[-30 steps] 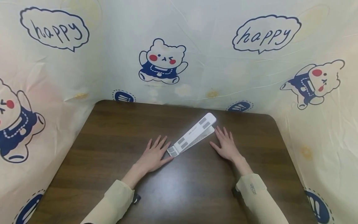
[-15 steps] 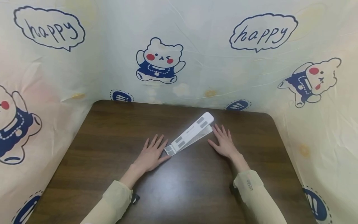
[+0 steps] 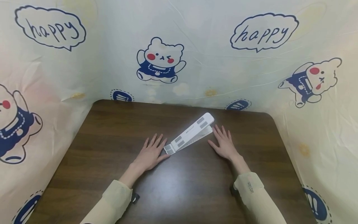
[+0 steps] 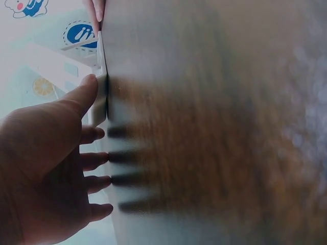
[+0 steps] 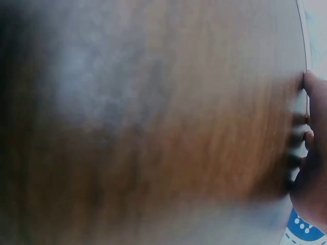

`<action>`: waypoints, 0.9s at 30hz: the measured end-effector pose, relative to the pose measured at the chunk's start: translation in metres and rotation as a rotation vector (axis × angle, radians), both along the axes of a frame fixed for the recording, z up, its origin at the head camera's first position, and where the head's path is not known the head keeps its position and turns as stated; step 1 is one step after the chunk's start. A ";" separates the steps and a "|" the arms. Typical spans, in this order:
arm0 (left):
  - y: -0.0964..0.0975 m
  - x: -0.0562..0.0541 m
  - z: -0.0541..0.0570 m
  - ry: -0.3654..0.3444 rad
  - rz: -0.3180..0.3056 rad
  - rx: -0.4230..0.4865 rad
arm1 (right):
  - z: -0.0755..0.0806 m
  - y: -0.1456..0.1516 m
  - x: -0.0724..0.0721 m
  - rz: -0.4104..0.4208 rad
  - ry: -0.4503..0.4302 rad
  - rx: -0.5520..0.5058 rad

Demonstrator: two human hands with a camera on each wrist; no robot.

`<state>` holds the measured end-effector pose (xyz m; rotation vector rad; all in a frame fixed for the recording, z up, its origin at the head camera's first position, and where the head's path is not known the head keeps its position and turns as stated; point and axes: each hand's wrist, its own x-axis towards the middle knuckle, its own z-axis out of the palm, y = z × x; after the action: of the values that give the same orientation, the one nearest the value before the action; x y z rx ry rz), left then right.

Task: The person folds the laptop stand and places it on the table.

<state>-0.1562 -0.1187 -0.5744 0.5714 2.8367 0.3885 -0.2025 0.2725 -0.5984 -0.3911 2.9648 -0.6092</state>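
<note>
Bench (image 3: pixel 112 133) of dark wood bearing a narrow white V-shaped stand (image 3: pixel 190 132) between left hand (image 3: pixel 148 156) and right hand (image 3: pixel 226 146), held well apart, fingers spread

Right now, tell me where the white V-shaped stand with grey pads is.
In the head view, the white stand lies slanted on the dark brown wooden table, just right of centre, between the bare left hand and bare right hand.
</note>
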 end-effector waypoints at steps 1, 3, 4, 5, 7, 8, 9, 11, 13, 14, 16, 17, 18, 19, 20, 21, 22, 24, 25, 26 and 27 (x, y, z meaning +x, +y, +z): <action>0.000 0.000 0.000 0.001 0.000 0.001 | 0.000 0.000 0.000 -0.001 0.001 0.001; 0.000 -0.001 0.001 0.002 0.003 0.004 | -0.001 0.000 0.001 -0.002 0.002 0.005; 0.000 -0.001 0.001 0.003 0.004 0.005 | -0.002 0.000 0.001 -0.003 0.004 0.005; 0.000 -0.002 0.002 0.006 0.005 0.007 | -0.002 0.000 0.002 -0.005 0.006 0.004; 0.000 -0.003 0.003 0.010 0.009 0.008 | -0.002 0.000 0.003 -0.009 0.008 0.001; -0.001 -0.004 0.003 0.011 0.010 0.007 | -0.002 0.000 0.004 -0.010 0.008 -0.002; -0.001 -0.005 0.003 0.013 0.009 0.005 | -0.002 0.000 0.004 -0.012 0.009 -0.006; -0.002 -0.006 0.003 0.014 0.008 0.001 | -0.002 -0.001 0.006 -0.014 0.009 -0.010; -0.003 -0.007 0.002 0.017 0.008 -0.001 | -0.001 -0.001 0.008 -0.015 0.009 -0.013; -0.004 -0.008 0.002 0.017 0.010 0.001 | -0.001 -0.001 0.008 -0.015 0.009 -0.012; -0.005 -0.009 0.002 0.020 0.014 0.006 | -0.002 -0.001 0.009 -0.014 0.013 -0.014; -0.005 -0.010 0.002 0.022 0.014 0.007 | -0.002 -0.001 0.009 -0.014 0.013 -0.018; -0.006 -0.011 0.002 0.022 0.016 0.009 | -0.002 -0.001 0.009 -0.013 0.017 -0.017; -0.006 -0.011 0.002 0.021 0.017 0.010 | -0.002 -0.001 0.009 -0.013 0.019 -0.017; -0.006 -0.012 0.003 0.020 0.017 0.011 | -0.002 -0.001 0.009 -0.013 0.021 -0.016; -0.006 -0.013 0.003 0.021 0.014 0.011 | -0.003 -0.001 0.009 -0.015 0.022 -0.017; -0.006 -0.013 0.003 0.019 0.013 0.011 | -0.003 -0.001 0.009 -0.016 0.023 -0.017; -0.006 -0.015 0.004 0.017 0.009 0.008 | -0.003 -0.001 0.009 -0.018 0.023 -0.014; -0.006 -0.016 0.004 0.016 0.009 0.007 | -0.003 -0.001 0.009 -0.020 0.021 -0.015; -0.007 -0.017 0.005 0.015 0.009 0.006 | -0.003 -0.001 0.010 -0.020 0.021 -0.015; -0.007 -0.018 0.005 0.014 0.011 0.005 | -0.003 -0.001 0.010 -0.020 0.020 -0.015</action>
<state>-0.1745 -0.1258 -0.5697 0.5627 2.8543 0.3958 -0.1924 0.2714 -0.6015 -0.3715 2.9883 -0.6336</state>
